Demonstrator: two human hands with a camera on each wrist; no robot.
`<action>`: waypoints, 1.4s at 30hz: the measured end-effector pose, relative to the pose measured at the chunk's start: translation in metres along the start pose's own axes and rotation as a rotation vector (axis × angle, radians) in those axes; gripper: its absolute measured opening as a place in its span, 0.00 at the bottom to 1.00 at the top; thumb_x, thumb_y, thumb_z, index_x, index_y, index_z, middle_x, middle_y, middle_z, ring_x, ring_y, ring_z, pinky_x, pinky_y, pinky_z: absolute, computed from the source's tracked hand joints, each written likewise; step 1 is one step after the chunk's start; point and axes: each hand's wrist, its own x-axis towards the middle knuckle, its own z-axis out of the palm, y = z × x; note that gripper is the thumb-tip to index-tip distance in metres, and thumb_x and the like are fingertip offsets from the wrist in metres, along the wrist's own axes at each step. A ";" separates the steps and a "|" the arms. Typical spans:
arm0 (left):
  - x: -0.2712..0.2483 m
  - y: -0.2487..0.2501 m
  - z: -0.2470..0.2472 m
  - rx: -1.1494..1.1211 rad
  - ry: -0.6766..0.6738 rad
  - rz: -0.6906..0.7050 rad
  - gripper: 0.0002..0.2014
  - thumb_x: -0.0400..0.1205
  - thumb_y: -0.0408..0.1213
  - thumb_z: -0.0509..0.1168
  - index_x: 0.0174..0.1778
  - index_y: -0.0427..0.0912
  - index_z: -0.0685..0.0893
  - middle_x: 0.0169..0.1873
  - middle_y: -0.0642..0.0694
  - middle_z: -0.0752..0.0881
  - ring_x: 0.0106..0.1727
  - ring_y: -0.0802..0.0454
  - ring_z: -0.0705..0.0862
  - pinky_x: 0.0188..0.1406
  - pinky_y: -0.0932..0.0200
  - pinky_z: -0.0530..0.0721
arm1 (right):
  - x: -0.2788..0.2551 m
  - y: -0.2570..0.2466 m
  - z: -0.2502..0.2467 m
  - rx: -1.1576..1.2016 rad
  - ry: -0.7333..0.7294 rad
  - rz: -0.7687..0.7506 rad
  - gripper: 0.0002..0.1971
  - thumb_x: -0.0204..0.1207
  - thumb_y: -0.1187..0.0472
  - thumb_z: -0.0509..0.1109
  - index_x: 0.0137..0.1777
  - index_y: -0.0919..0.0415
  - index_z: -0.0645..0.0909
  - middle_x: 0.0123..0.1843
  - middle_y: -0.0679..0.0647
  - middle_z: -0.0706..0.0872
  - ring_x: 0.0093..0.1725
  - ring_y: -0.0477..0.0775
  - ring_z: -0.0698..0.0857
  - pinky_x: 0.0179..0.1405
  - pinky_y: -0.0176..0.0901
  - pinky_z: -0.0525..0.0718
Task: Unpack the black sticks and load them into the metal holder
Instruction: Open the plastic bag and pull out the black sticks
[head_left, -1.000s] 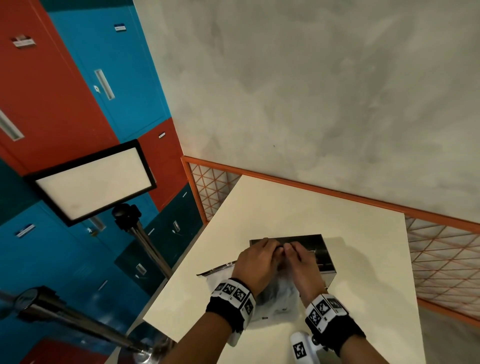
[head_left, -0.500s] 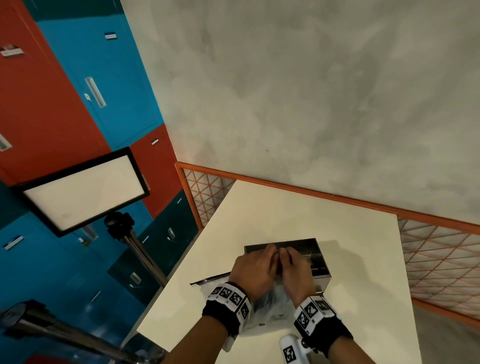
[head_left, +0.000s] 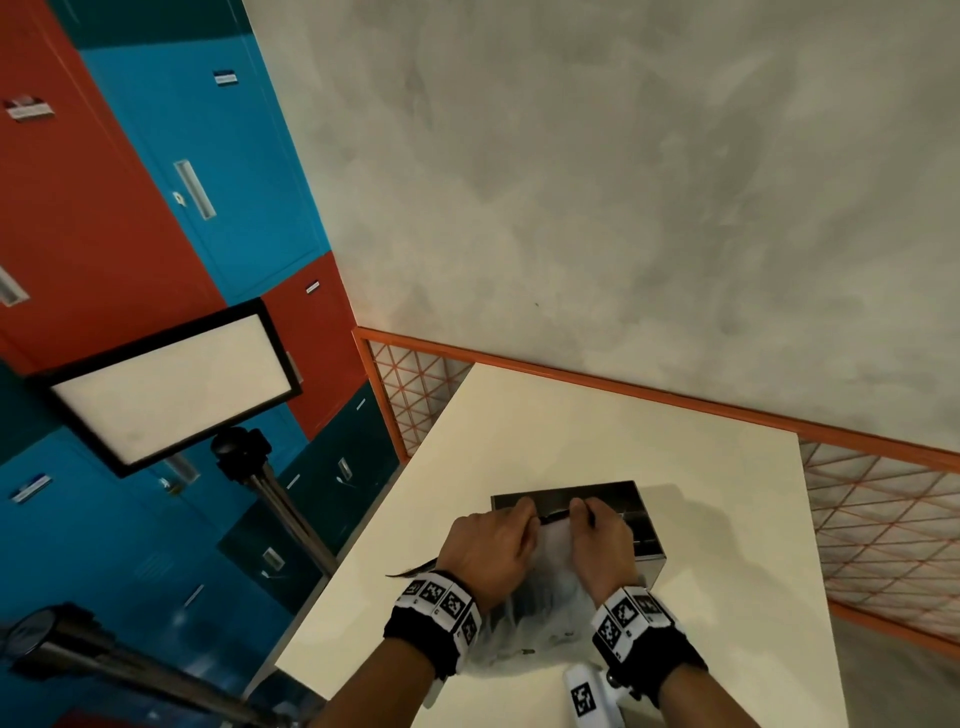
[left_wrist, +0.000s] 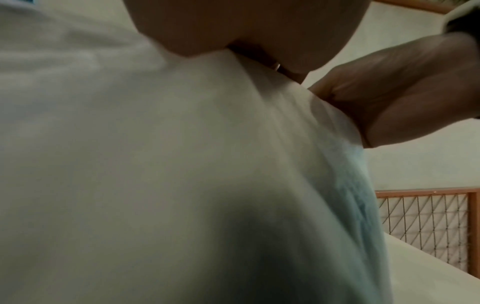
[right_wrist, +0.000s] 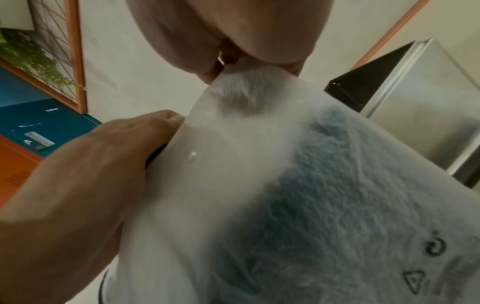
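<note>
A frosted plastic bag stands on the cream table, with a dark blurred mass showing through it. My left hand pinches the bag's top edge on the left side. Just to its right, my right hand pinches the same edge. A narrow dark gap shows between the two pinches. The metal holder, a shiny open-topped box, sits directly behind the bag and touches it. In the right wrist view the holder rises at the right. Single sticks cannot be made out.
A flat dark-edged item pokes out left of my left wrist. A white tagged device lies at the table's near edge. An orange mesh fence borders the table's back and right. A light panel on a stand is off to the left.
My two hands, pressed together at the bag's top before, have drawn slightly apart, and a dark gap shows between them. The bag and holder stay in place.
</note>
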 end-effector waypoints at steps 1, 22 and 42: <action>-0.001 -0.001 -0.001 0.006 -0.003 -0.002 0.13 0.92 0.51 0.46 0.55 0.49 0.71 0.43 0.48 0.87 0.40 0.40 0.84 0.37 0.51 0.72 | 0.000 0.000 -0.001 -0.011 -0.009 0.010 0.18 0.86 0.58 0.61 0.36 0.68 0.77 0.30 0.57 0.82 0.29 0.52 0.78 0.25 0.31 0.70; -0.009 -0.024 0.001 -0.009 0.082 -0.023 0.12 0.92 0.49 0.48 0.63 0.50 0.73 0.47 0.49 0.89 0.40 0.40 0.85 0.35 0.53 0.72 | -0.002 -0.026 0.004 -0.637 -0.178 -0.590 0.12 0.86 0.56 0.56 0.59 0.50 0.81 0.58 0.45 0.81 0.58 0.48 0.81 0.71 0.61 0.72; -0.021 -0.038 -0.003 0.031 0.081 -0.070 0.10 0.93 0.49 0.47 0.57 0.52 0.72 0.46 0.50 0.88 0.39 0.43 0.83 0.35 0.54 0.67 | -0.004 -0.034 0.018 -0.715 -0.200 -0.581 0.06 0.81 0.58 0.60 0.44 0.55 0.77 0.40 0.48 0.82 0.40 0.53 0.83 0.48 0.50 0.79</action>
